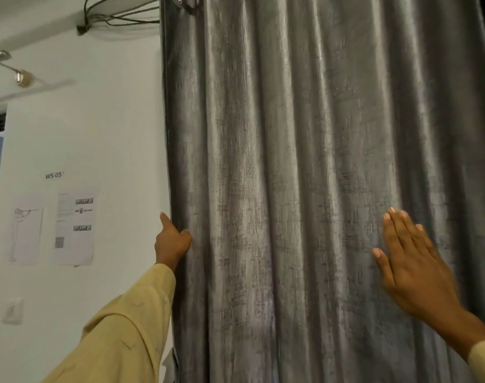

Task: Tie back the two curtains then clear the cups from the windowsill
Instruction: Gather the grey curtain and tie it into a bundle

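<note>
- At the left edge of the grey curtain, we judge the chief risk to be a slipped hold. The left grip has its fingers curled round the hem only, with one finger pointing up the wall, so the smooth cloth may slide free when gathered.
- A sharp sideways pull could strain the bracket at the top.
- We see no tie-back, cups or windowsill. Anything standing behind the cloth may be knocked as the folds sweep aside.
- The right grip is flat with its fingers straight and clasps nothing. It lies at the curtain's front, well right of the left grip, and we cannot confirm contact.
- The curtain hangs closed and untied, spanning both grips. The second curtain is not in view.
</note>
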